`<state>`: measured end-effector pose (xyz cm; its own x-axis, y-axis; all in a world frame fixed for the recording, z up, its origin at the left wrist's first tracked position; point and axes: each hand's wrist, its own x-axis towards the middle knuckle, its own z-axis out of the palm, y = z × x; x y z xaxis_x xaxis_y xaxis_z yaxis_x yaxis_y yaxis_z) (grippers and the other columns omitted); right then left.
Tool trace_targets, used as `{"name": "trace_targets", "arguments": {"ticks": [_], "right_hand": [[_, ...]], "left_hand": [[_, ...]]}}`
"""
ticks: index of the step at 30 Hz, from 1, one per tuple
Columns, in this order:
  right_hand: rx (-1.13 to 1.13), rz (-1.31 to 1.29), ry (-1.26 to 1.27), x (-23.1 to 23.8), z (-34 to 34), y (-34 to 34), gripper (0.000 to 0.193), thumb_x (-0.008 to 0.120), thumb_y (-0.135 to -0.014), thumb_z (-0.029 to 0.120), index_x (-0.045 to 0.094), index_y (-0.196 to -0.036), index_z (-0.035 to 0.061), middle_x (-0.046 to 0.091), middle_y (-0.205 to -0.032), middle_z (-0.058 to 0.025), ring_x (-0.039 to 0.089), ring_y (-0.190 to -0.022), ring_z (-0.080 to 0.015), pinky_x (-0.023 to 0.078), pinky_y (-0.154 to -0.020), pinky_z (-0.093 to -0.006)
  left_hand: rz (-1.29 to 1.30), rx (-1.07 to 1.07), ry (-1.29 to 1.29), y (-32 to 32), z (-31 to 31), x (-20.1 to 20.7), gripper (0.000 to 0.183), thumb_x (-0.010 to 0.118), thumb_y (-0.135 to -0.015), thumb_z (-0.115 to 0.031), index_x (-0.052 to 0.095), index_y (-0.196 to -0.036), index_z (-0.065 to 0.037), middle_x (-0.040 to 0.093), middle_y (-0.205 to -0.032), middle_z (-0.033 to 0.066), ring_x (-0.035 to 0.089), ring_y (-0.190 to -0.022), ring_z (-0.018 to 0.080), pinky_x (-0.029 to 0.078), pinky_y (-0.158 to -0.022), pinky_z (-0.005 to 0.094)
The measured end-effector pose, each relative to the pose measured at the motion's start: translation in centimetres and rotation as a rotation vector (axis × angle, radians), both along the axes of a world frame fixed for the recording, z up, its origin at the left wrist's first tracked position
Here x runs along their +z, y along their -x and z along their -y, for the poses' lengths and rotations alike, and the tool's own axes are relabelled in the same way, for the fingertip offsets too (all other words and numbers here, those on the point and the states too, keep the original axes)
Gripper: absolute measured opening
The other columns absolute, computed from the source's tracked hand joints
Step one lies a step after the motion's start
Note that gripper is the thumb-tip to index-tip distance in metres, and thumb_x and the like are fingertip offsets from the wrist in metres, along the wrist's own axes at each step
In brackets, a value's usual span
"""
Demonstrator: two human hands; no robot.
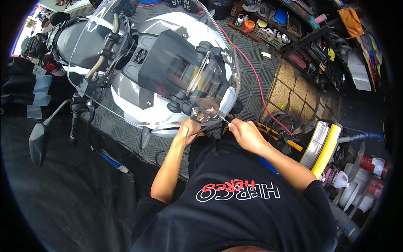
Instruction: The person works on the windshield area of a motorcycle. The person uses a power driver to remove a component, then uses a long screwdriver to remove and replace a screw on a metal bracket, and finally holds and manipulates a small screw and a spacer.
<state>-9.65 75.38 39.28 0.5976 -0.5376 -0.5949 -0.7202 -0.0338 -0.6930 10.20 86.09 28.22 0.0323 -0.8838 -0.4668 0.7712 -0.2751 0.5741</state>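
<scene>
In front of me stands a white and grey motorcycle with a large clear windscreen. My right hand is closed in a pinch around a thin metal tool, whose exact kind is too small to make out. The tool's tip points at a dark bracket with cut-outs by the windscreen's near edge. Just left of that bracket is my left hand, raised against the lower front of the motorcycle. Its fingers are partly hidden behind the bracket and screen edge, so their grip is unclear.
A mirror and handlebar grip jut out at left. A red hose runs across the tiled floor. Crowded shelves stand at far right. A yellow-edged reel and bottles sit near my right elbow.
</scene>
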Motion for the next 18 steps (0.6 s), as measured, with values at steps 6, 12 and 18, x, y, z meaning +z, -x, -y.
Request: {"name": "trace_targets", "arguments": {"ticks": [6, 12, 18], "right_hand": [[0.250, -0.013, 0.523, -0.6, -0.8, -0.2, 0.030, 0.049, -0.100, 0.025, 0.054, -0.087, -0.0014, 0.060, -0.058, -0.0214, 0.060, -0.049, -0.0405, 0.048, -0.049, -0.0514], [-0.501, 0.152, -1.136, -1.5, 2.0, 0.5, 0.030, 0.045, -0.105, 0.033, 0.055, -0.096, 0.0061, 0.035, -0.057, 0.0058, 0.026, -0.036, -0.0047, 0.023, -0.031, -0.0234], [-0.380, 0.022, -0.973, -2.0, 2.3, 0.0, 0.033, 0.043, -0.105, 0.032, 0.057, -0.096, 0.0043, 0.042, -0.053, -0.0004, 0.035, -0.034, -0.0118, 0.029, -0.032, -0.0276]], "left_hand": [[-0.041, -0.005, -0.011, -0.1, -0.3, 0.1, 0.054, 0.048, -0.100, -0.045, 0.058, -0.128, 0.000, 0.060, -0.129, 0.0126, 0.055, -0.121, 0.0255, 0.042, -0.107, 0.0450], [-0.098, -0.084, 0.132, -0.6, -0.1, -0.2, 0.057, 0.044, -0.100, -0.044, 0.048, -0.136, 0.000, 0.053, -0.138, 0.0147, 0.050, -0.128, 0.0259, 0.038, -0.111, 0.0416], [-0.164, 0.062, -0.020, 0.1, -1.3, 1.3, 0.061, 0.048, -0.098, -0.050, 0.054, -0.130, 0.002, 0.055, -0.136, 0.0186, 0.050, -0.129, 0.0297, 0.038, -0.111, 0.0449]]}}
